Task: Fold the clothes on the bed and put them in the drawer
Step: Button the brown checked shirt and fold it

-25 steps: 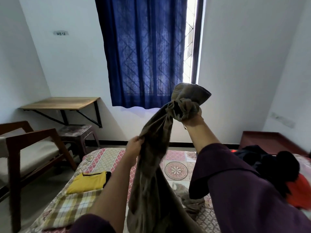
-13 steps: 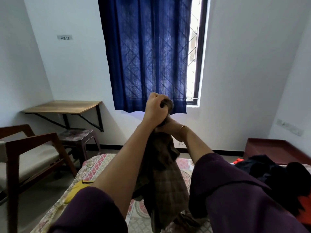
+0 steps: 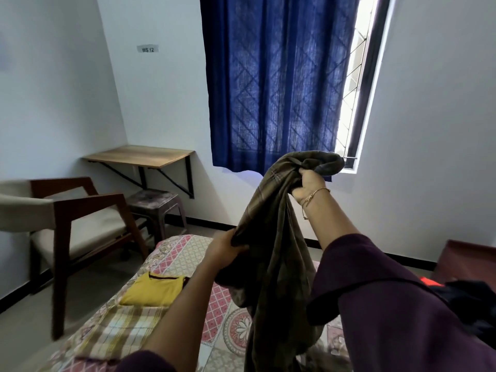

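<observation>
Right hand (image 3: 308, 183) raised high, fingers curled tight round the bunched top of an olive-brown checked garment (image 3: 276, 253); a thin gold bracelet (image 3: 314, 196) sits on that wrist. Left hand (image 3: 225, 249) lower and to the left, gripping a fold of the same garment at its left edge. The cloth hangs between the two hands and drapes down in front of the bed (image 3: 188, 253), lower end out of view at the bottom edge. Both arms in dark purple sleeves (image 3: 389, 312).

On the bed's patterned pink-and-cream cover, left side: a folded yellow top (image 3: 154, 291) with dark neck trim, and just nearer the camera, touching it, a folded pale plaid piece (image 3: 120, 331). Far right on the bed: a loose dark pile of clothes (image 3: 472, 299) with a bit of orange-red showing.

Background: blue curtain (image 3: 271, 81) over the window, wall-mounted wooden table (image 3: 142, 155), small stool (image 3: 155, 204) under it, wooden armchair (image 3: 67, 218) with pale cushions at left, wall label reading "WS 12" (image 3: 147, 49). Left part of the frame is motion-blurred.
</observation>
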The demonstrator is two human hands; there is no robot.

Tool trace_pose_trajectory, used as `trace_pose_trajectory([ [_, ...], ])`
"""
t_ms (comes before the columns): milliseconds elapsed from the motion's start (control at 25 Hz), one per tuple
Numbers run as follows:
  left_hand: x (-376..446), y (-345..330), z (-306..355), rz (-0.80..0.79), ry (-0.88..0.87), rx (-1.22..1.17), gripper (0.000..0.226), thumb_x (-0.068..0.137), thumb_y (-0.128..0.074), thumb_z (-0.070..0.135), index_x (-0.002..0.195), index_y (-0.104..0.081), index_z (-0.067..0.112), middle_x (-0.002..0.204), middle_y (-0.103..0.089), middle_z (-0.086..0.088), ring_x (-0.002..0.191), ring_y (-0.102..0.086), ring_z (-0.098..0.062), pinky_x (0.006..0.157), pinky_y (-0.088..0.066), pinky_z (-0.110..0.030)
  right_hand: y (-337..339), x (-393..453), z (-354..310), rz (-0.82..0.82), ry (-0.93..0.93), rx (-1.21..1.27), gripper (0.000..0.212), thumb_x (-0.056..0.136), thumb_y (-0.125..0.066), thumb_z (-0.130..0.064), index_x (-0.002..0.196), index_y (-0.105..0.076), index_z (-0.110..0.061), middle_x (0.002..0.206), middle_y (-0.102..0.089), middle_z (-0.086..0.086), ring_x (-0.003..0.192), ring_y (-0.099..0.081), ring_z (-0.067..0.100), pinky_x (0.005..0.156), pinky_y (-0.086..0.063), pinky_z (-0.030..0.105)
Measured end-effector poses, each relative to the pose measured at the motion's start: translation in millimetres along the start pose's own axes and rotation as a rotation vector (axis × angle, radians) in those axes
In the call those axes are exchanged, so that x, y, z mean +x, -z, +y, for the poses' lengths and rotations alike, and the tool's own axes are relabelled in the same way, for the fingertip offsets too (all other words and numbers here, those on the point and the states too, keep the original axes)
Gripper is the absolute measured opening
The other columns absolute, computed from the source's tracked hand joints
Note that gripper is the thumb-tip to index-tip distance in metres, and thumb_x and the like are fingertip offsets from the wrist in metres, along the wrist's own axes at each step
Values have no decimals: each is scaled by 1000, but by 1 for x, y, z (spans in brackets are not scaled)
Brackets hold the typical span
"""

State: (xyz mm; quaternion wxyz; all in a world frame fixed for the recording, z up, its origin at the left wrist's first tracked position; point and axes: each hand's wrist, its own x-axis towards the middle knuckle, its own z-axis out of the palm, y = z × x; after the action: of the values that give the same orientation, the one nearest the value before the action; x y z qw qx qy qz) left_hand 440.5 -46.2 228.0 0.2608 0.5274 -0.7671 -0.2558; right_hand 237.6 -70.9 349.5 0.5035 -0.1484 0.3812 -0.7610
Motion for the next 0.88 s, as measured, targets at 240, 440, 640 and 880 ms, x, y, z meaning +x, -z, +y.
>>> trace_pose_trajectory([
  [240, 34, 42, 34, 310, 153, 39, 26, 87, -59, 30, 88, -67, 5, 94, -67, -17, 90, -62, -33, 70, -43, -30, 67, 50, 3, 415, -17, -463, 69, 85, -56, -11, 145, -23, -10, 145, -35, 8, 128, -41, 31, 97, -43, 49],
  [440, 44, 63, 95, 383, -75, 355, 18, 82, -52, 11, 89, -68, 9, 91, -66, -9, 90, -60, -31, 65, -36, -28, 27, -2, 22, -455, 250, -1171, 62, 81, -70, -13, 137, -45, -17, 134, -48, 6, 122, -46, 22, 100, -39, 31],
  [640, 61, 89, 112, 422, -257, 252, 21, 81, -63, 24, 100, -65, 15, 94, -66, -4, 92, -60, -24, 69, -37, -26, -10, -20, 16, -514, 609, -1250, 28, 96, -52, -18, 72, -65, -11, 64, -55, 0, 63, -46, 9, 56, -34, 16],
  [880, 62, 50, 28, 331, 47, -360, 23, 87, -66, 23, 101, -56, 7, 90, -59, -11, 96, -58, -31, 76, -40, -29, -57, -19, -17, -280, 565, -996, 33, 99, -37, -9, 72, -56, -8, 59, -54, 6, 51, -46, 14, 52, -40, 25],
])
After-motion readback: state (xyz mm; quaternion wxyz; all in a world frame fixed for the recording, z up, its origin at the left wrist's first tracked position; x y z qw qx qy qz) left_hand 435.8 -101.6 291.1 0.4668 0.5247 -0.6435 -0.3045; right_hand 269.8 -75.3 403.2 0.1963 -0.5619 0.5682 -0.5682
